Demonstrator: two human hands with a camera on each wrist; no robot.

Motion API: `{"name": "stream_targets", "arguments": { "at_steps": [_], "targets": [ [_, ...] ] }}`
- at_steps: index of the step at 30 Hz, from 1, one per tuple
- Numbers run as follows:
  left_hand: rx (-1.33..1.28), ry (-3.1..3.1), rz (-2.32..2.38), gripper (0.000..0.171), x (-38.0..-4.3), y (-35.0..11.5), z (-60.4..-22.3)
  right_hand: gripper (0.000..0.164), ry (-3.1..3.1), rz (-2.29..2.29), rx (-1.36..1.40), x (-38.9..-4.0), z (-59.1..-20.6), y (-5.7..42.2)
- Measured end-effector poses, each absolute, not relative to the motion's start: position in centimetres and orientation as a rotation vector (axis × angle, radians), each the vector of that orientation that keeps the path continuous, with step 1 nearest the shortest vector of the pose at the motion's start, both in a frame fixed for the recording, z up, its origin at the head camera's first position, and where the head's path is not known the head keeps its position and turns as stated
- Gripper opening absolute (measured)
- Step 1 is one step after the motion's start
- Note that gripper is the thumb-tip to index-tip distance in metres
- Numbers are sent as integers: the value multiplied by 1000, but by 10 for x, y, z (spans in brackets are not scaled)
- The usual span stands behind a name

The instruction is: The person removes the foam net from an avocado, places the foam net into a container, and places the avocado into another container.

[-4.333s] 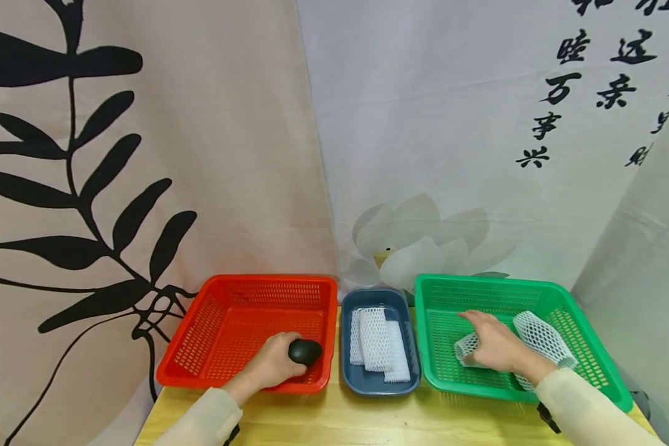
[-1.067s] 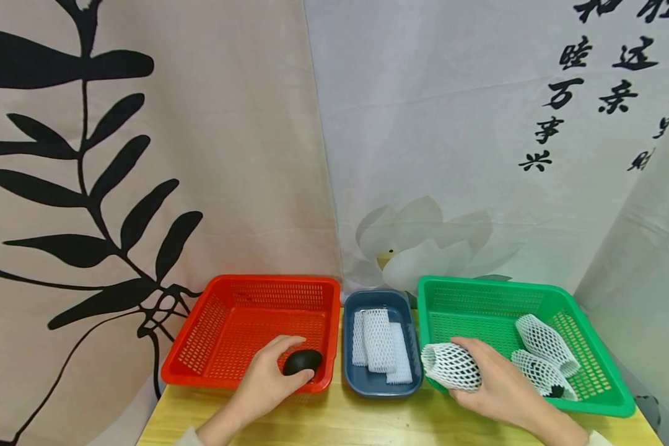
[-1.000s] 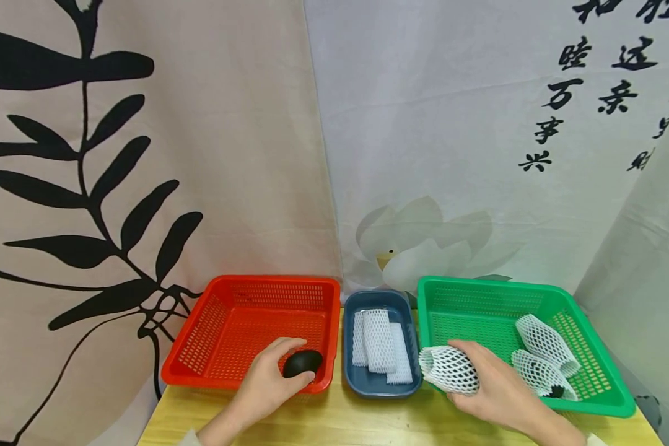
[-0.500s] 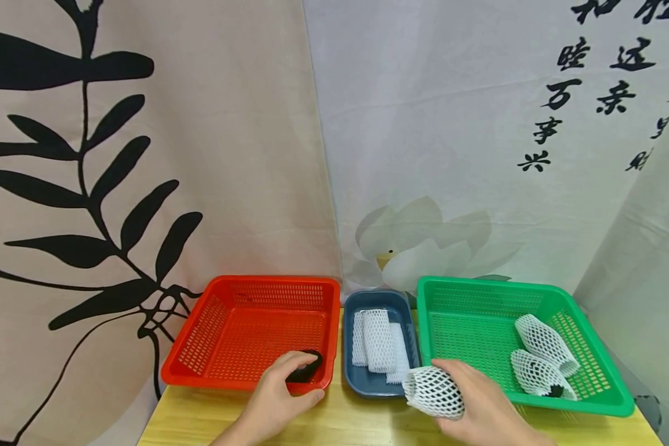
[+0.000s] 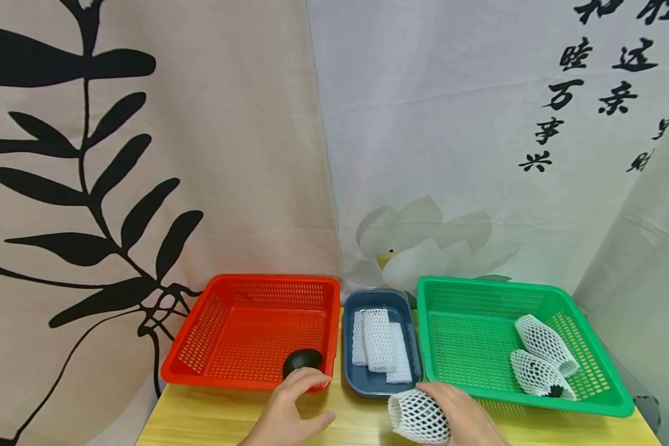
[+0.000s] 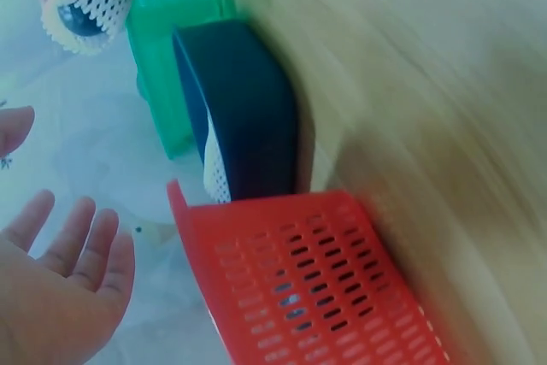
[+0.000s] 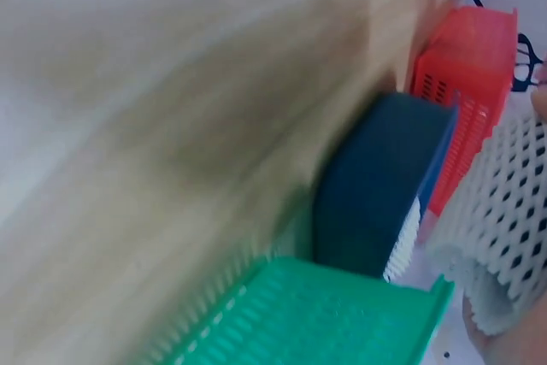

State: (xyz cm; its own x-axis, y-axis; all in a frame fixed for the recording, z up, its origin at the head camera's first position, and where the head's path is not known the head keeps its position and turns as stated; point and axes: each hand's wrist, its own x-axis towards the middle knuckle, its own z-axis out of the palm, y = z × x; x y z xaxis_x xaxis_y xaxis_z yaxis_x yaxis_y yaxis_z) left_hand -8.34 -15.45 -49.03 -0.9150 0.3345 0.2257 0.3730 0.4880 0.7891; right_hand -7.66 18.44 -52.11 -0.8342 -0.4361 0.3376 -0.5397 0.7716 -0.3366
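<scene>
In the head view my left hand [image 5: 292, 412] hovers at the red basket's front rim, fingers spread and holding nothing. Just beyond its fingertips a dark, egg-shaped avocado [image 5: 302, 359] lies in the red basket [image 5: 245, 334]. My right hand [image 5: 459, 412] grips a white foam net sleeve [image 5: 420, 416] above the table's front part. In the left wrist view a dark avocado [image 6: 79, 20] shows inside that sleeve's mouth. The left palm [image 6: 55, 297] and its loosely bent fingers are seen there too. The right wrist view shows the sleeve [image 7: 504, 211] from its other end.
Between the baskets stands a blue-grey tray [image 5: 381, 387] with several flat white nets [image 5: 376, 341]. To the right, a green basket [image 5: 468, 334] bears two white nets [image 5: 546, 344], one with something dark at its end. Beneath is a wooden table [image 5: 201, 421], with a cloth backdrop behind.
My left hand has let go of the avocado in the red basket and drawn back toward me. My right hand has carried the sleeve out of the green basket, leftward and nearer.
</scene>
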Motion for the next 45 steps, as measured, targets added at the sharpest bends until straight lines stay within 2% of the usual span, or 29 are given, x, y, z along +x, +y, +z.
{"name": "stream_targets", "arguments": {
  "at_steps": [7,14,25,33,45],
  "targets": [
    [-557,-2843,-1479,45,-75,-145,-496,84,-2818,677,785,-70,-539,175],
    [-785,-2662,-1555,41,-71,-137,-525,72,-2741,683,903,-68,-571,173],
    [-1163,-2422,-1594,34,-76,-129,-574,65,-2613,723,827,-60,-607,164],
    [-1253,-2473,-1539,25,-76,-119,-586,61,-2564,768,800,-54,-615,162],
    [-1285,-2515,-1608,24,-74,-109,-596,58,-2740,873,684,-45,-604,163]
  ]
}}
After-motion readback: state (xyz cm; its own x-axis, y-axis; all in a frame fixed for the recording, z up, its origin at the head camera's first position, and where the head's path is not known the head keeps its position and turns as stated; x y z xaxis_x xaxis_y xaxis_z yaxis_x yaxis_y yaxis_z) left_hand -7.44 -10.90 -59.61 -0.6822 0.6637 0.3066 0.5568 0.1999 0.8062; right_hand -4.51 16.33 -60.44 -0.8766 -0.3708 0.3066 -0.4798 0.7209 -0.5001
